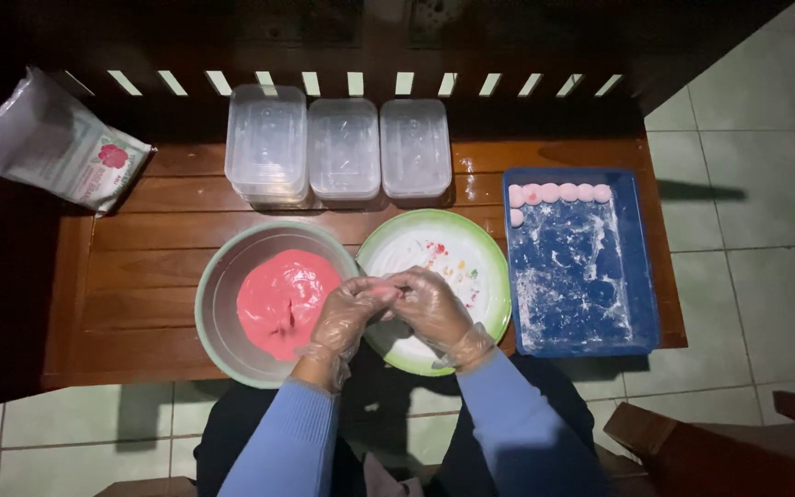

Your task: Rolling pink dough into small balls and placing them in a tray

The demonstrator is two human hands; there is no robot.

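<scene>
**A:** Though only the head view exists, it covers the whole bench. Centre frame, low: left hand (347, 311) and right hand (432, 308), both in thin clear gloves, are pressed together and closed around a small pink dough piece (385, 293). Both hands are curled on it; the piece barely shows between the fingers.

**B:** Position?

**A:** Over the gap between two vessels. Left of centre, a grey bowl (216, 285) holds the pink dough mass (285, 302). Right of centre, a green-rimmed plate (485, 267), white with flour, carries coloured specks.

**B:** Rest of the bench?

**A:** Right side: a blue tray (646, 267), floured, with a row of finished pink balls (558, 193) along its upper edge and one more starting a column at the left. Top centre: three clear plastic containers (338, 147), side by side and touching. Upper left: a white flour bag (52, 147), lying partly over the edge of the wooden bench (140, 267).

**B:** Risks, as you judge them?

**A:** Three. The dough looks soft, so it could stick to the gloves and tear if they carry too little flour. The hands work over the seam between bowl and plate, so a dropped piece could fall between them onto the wood. Light is poor, and the overhanging bag could slide off if the bench is jolted.
</scene>
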